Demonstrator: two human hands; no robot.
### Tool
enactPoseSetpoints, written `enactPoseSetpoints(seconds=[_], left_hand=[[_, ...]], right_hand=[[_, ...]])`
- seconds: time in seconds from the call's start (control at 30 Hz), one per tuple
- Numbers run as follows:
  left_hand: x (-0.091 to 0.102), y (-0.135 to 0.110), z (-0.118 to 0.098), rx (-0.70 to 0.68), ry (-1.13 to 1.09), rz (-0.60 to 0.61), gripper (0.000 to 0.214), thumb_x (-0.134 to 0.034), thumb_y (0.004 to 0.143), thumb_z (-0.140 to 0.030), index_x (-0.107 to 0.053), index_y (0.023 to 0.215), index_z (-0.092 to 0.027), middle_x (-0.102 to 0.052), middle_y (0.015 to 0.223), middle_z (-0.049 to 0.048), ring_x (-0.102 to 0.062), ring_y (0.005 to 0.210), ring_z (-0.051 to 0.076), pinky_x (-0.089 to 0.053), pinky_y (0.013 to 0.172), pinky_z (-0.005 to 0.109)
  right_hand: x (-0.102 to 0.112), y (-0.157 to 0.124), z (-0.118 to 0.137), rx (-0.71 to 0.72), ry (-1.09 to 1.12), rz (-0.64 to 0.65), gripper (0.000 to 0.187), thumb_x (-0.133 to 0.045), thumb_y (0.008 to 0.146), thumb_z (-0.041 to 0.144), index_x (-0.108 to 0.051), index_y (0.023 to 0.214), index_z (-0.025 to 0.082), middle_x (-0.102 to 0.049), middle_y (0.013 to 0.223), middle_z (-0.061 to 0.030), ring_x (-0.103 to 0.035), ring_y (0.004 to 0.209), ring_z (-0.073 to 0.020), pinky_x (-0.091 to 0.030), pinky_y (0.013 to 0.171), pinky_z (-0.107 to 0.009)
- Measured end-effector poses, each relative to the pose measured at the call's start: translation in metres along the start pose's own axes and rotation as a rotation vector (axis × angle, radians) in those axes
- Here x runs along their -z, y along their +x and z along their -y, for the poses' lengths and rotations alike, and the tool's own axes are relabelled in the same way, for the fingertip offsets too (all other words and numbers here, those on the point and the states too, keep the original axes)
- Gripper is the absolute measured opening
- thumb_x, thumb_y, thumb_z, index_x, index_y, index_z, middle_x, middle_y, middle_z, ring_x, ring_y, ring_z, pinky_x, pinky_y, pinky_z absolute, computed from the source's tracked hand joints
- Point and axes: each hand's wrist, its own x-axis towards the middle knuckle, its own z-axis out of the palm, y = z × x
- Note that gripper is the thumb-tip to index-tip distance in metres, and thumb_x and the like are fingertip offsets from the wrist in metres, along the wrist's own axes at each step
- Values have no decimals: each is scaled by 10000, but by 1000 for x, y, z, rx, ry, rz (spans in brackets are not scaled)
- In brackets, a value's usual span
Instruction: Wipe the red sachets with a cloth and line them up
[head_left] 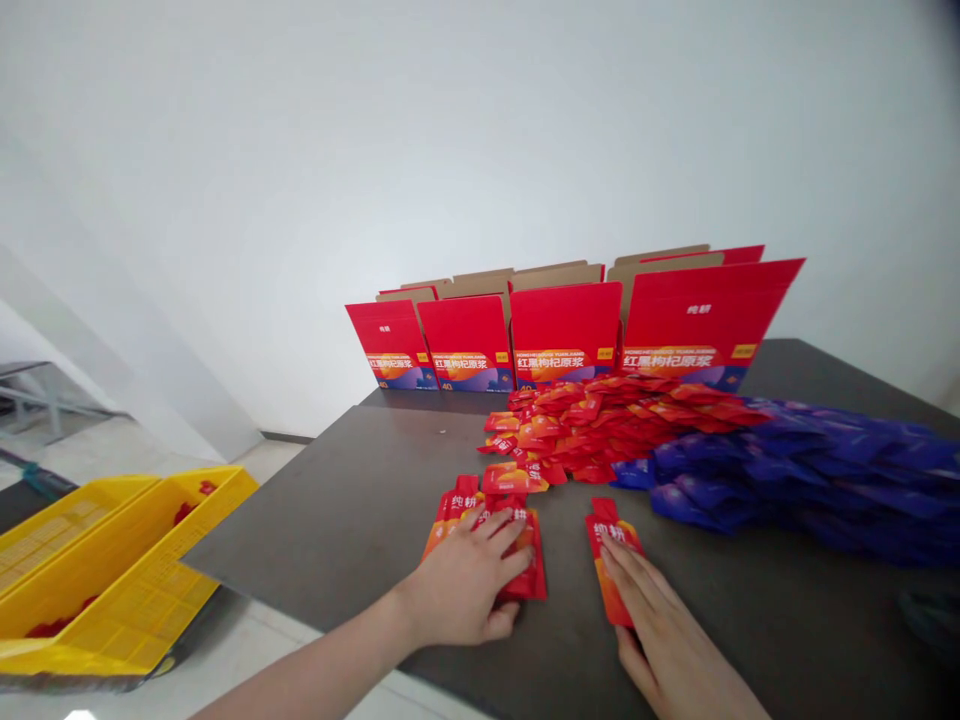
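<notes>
My left hand [469, 580] lies palm down with fingers spread over several red-and-orange pouches [459, 500] laid close together near the front of the dark table. To its right, my right hand [660, 630] grips a single red pouch [616, 565], fingers over its face and thumb at its lower edge. The pouch's spout end points away from me. Just beyond my hands is a heap of red pouches [600, 420]. One loose pouch [514, 478] lies flat at its near left edge. The undersides of the pouches beneath both hands are hidden.
Red open-topped cartons [566, 325] stand in a row behind the heap, flaps up. A pile of blue pouches [810, 475] spreads to the right. Left of the dark table [330, 520], a yellow crate [142, 580] holds some red pieces. A white wall rises behind.
</notes>
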Motion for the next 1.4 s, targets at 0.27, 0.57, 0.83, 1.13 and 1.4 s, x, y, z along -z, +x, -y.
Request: enactPoseSetpoints(seconds=[0.27,0.57,0.83,1.13,1.4], left_hand=[[-21,-17,4,104,-34,-48,604,-528,869,-273,-322,1431,-189,-274,1523,106,-216,1416,251,-206,1150,436],[-6,-8,7,234,-197,-211,283,-443,928,-268,-540,1180,-183,-538,1322,86,-474,1245,208,-343,1087,412],[-20,12,-30,181,-166,-195,673,-550,851,-258,-264,1445,-123,-326,1494,134,-301,1377,250,-281,1131,420],[-29,19,-34,146,-119,-135,457,-370,949,-333,-420,1377,-180,-342,1491,102,-307,1374,263,-262,1132,449],[-19,9,-24,91,-192,-106,462,-391,940,-284,-391,1392,-191,-319,1504,82,-267,1394,221,-234,1157,389]], right_hand=[[0,16,12,-45,150,42,621,-430,807,133,-358,1423,150,-378,1485,-84,-310,1373,-216,-380,1084,-420],[-2,67,64,-92,359,228,581,-477,805,178,-418,1368,47,-446,1427,-162,-356,1348,-242,-330,1110,-425],[-2,57,50,-189,473,161,664,-423,741,109,-321,1397,86,-353,1479,-157,-281,1383,-182,-305,1125,-378],[10,34,-7,-168,257,7,556,-380,828,141,-347,1381,195,-471,1389,-106,-426,1299,-204,-367,1086,-421],[-1,18,-25,-137,184,-4,540,-397,854,165,-347,1391,200,-509,1362,-98,-469,1266,-210,-406,1057,-413]])
